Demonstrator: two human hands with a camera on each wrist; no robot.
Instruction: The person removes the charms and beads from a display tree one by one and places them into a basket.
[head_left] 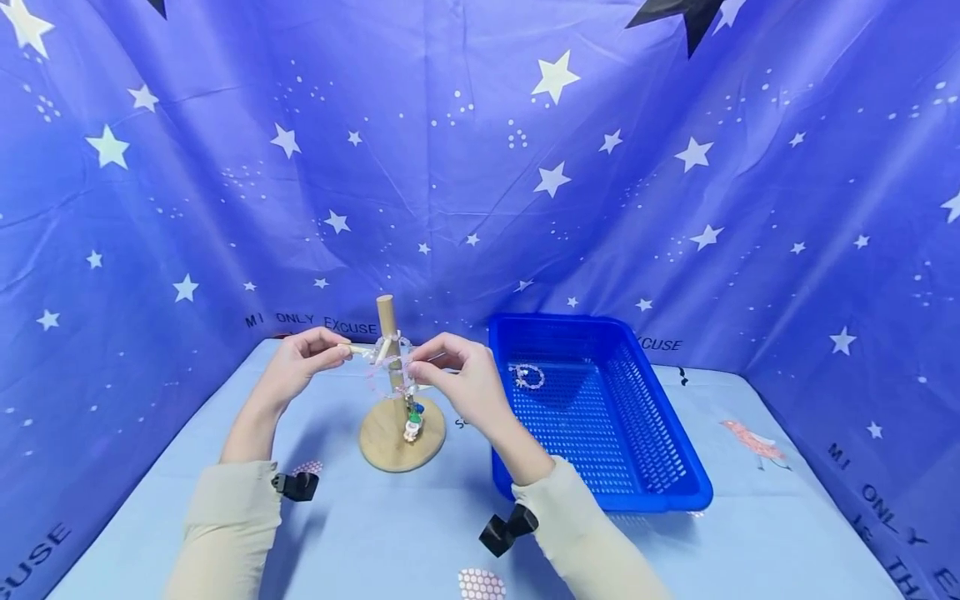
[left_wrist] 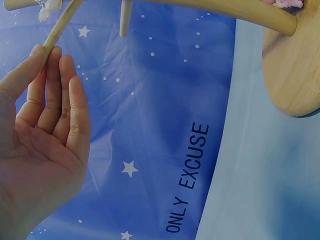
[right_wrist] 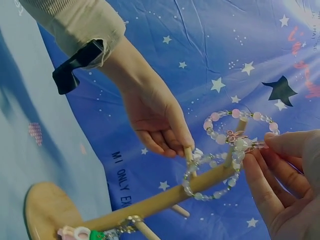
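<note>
A wooden stand with a round base and side pegs stands upright on the table. My left hand pinches the tip of one peg between thumb and forefinger. Between my right hand's thumb and fingertips is a pink-and-transparent beaded bracelet, its loop beside the upper post. Another bracelet of transparent beads hangs around the post's upper part, by the peg that the left hand pinches. Lower down, a small figure charm with a green top dangles from a third bracelet.
A blue plastic basket sits right of the stand, with one beaded bracelet inside at its left. Pale blue cloth covers the table. Behind it hangs a blue star-patterned curtain.
</note>
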